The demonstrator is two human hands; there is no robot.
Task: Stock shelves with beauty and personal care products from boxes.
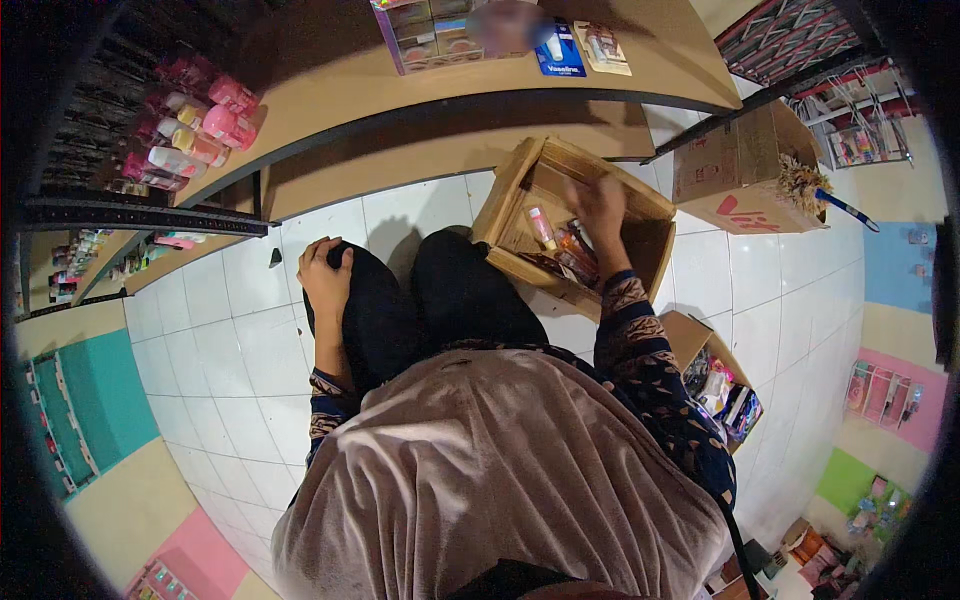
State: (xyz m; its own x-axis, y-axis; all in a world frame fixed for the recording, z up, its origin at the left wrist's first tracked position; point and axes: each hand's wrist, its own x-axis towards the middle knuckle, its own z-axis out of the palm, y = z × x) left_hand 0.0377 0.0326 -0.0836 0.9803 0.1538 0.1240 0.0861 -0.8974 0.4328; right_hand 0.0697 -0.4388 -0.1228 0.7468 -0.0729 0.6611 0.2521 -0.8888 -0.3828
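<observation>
My left hand (326,276) rests on my left knee with nothing in it, fingers loosely bent and the thumb apart. My right hand (601,214) reaches into an open cardboard box (514,187) in front of my right knee. It is blurred, and whether its fingers hold anything cannot be made out. Beneath and left of it lie several small cosmetic containers, among them a pink tube (541,227) with a pale cap and an amber-coloured bottle (568,244). My forearm and hand cover part of the box's inside.
A wooden shelf (450,101) on a dark metal frame spans the front, carrying pink bottles (229,127), a display box (427,37) and carded lip products (561,52). At right stand a tall carton (716,169) with a duster (806,180) and a smaller carton (682,337) of packages.
</observation>
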